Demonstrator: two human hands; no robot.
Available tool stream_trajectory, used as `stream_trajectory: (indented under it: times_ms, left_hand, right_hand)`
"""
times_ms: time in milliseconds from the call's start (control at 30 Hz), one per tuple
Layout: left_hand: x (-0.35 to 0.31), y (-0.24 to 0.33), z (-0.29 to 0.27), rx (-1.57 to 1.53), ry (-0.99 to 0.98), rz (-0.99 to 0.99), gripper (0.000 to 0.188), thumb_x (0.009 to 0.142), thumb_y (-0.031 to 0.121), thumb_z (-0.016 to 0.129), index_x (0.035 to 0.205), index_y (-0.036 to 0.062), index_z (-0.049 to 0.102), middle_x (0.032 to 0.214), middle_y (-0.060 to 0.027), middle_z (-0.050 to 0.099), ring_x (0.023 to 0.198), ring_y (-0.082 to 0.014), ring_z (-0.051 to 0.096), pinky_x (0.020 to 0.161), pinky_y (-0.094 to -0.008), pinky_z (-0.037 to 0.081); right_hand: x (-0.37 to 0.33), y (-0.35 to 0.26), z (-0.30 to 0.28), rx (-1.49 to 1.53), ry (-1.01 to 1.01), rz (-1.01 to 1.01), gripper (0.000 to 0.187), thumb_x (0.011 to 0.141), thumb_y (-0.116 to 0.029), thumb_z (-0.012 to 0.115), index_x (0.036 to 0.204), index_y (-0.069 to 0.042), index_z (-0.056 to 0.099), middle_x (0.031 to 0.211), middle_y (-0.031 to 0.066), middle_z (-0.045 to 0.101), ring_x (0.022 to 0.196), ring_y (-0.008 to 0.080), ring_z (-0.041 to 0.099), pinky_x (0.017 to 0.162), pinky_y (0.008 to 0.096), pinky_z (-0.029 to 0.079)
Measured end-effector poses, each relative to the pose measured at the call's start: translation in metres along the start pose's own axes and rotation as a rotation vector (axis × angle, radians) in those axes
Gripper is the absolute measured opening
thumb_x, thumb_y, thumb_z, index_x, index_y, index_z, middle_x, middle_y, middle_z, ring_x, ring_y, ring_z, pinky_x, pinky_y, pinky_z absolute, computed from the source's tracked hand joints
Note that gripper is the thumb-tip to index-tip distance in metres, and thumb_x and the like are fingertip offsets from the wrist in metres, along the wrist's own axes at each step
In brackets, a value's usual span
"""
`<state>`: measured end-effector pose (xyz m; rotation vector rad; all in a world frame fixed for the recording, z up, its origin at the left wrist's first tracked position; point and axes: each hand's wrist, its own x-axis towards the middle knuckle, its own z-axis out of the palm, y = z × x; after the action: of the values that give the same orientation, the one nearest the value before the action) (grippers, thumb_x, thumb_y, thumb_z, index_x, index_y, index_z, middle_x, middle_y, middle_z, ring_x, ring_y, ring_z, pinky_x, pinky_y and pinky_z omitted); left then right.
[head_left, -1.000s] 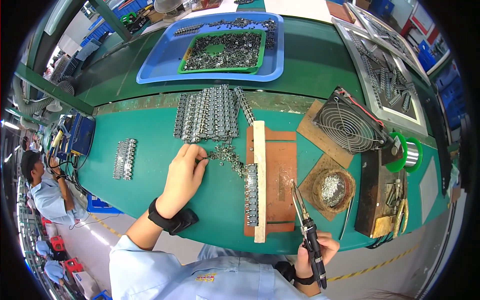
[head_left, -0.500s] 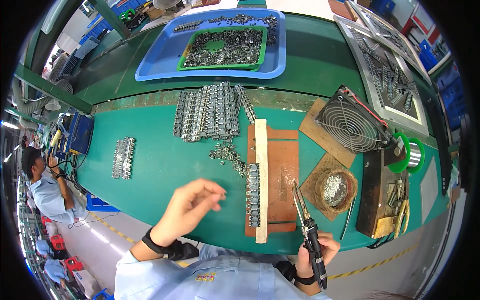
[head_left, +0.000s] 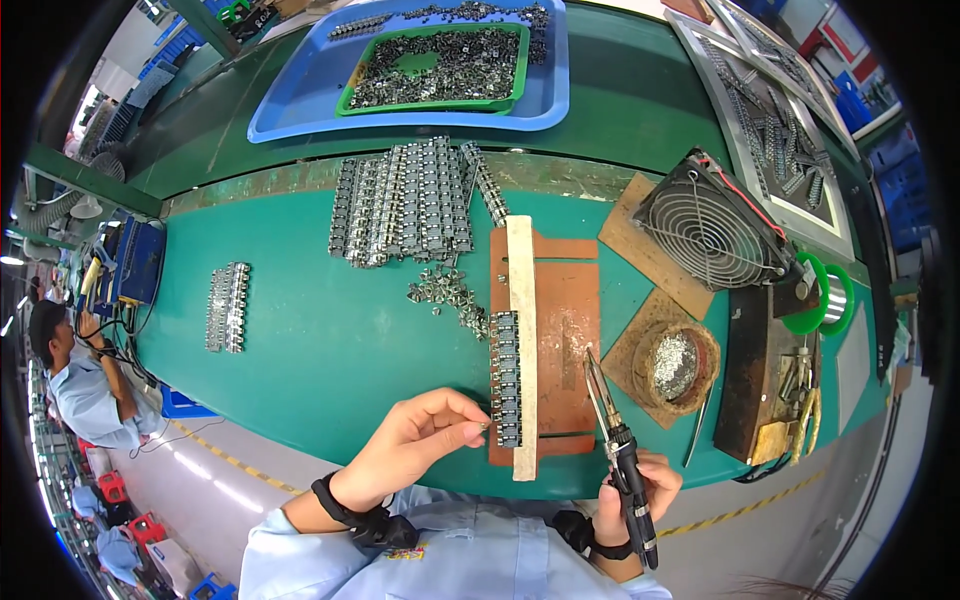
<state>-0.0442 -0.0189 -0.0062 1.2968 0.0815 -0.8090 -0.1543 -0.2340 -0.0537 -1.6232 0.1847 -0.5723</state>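
My left hand (head_left: 415,445) pinches a small metal part (head_left: 485,426) between thumb and fingertips, beside the lower end of a row of dark components (head_left: 507,380). That row lies along the left edge of a pale wooden bar (head_left: 522,460), which rests on a reddish-brown board (head_left: 568,300). In my right hand (head_left: 655,490) is a two-pronged soldering iron (head_left: 624,465), held by its black handle. Its tips point up over the board's right edge. Small loose metal parts (head_left: 447,292) lie scattered left of the board.
Stacked component rows (head_left: 405,205) lie behind; two more (head_left: 228,308) sit left. A fan (head_left: 705,225), round dish of silvery bits (head_left: 712,365), solder spool (head_left: 835,300) and metal box (head_left: 745,380) stand right. Beyond are a blue tray (head_left: 300,110) and green tray (head_left: 515,95). A co-worker (head_left: 85,365) sits far left.
My left hand has moved right, to the lower end of the component row, still pinching. The right hand and soldering iron stay nearly in place. The whole view has shifted slightly.
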Motion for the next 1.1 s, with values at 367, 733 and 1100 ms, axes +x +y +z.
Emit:
stream_trajectory:
  times_ms: [367,733,1100]
  left_hand:
    - [0.009,-0.002,0.002,-0.097,-0.066,0.022,0.016,0.083,0.002,0.054,0.095,0.0033,0.044,0.086,-0.0021,0.053,0.08,-0.0095,0.054,0.072,-0.0214,0.043]
    - [0.013,0.003,-0.008,0.019,-0.163,-0.079,0.011,0.085,0.007,0.053,0.093,0.0,0.051,0.086,-0.0027,0.057,0.077,-0.0082,0.054,0.069,-0.0207,0.043]
    - [0.016,0.005,-0.012,0.049,-0.232,-0.121,0.013,0.087,0.011,0.051,0.09,-0.0016,0.054,0.084,-0.0032,0.058,0.074,-0.0087,0.054,0.068,-0.0215,0.044]
  right_hand:
    - [0.0,0.004,0.004,-0.103,0.035,-0.051,0.049,0.072,-0.029,0.069,0.098,-0.004,0.037,0.079,0.0095,0.045,0.062,0.0127,0.045,0.057,0.0243,0.038]
    - [0.0,0.005,0.003,-0.103,0.02,-0.056,0.048,0.072,-0.029,0.069,0.098,-0.003,0.037,0.079,0.0095,0.045,0.062,0.0128,0.045,0.056,0.0242,0.038]
    - [0.004,-0.011,0.005,-0.009,0.121,0.083,0.051,0.069,-0.032,0.071,0.096,-0.004,0.038,0.075,0.0075,0.046,0.061,0.0128,0.044,0.054,0.0241,0.037]
